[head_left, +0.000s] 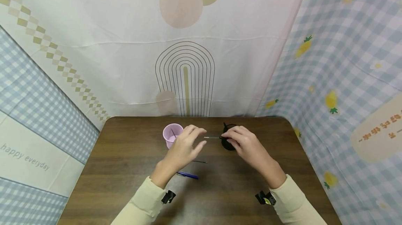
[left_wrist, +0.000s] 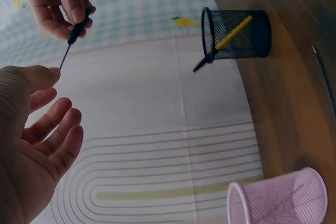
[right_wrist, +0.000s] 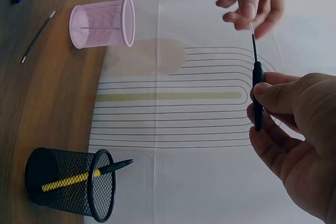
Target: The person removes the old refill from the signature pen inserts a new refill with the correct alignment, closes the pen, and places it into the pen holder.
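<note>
In the head view my right hand point(head_left: 248, 146) holds a dark pen barrel, its refill pointing left. Thumb and fingers pinch the ribbed black barrel point(right_wrist: 258, 98) in the right wrist view, and the thin refill point(right_wrist: 255, 48) sticks out of its end, dark with a clear tip section. My left hand point(head_left: 182, 148) is raised opposite, thumb and fingers spread apart. Its fingertips are right by the refill's free end, and nothing is gripped in them. Both hands are above the table.
A pink mesh pen cup point(right_wrist: 94, 24) with a thin refill inside stands at the left. Toward the right is a black mesh cup point(right_wrist: 39, 166) holding a yellow-and-black pen point(right_wrist: 71, 181). A loose refill point(right_wrist: 38, 36) and a blue pen point(head_left: 188, 175) lie on the wooden table point(head_left: 132, 169).
</note>
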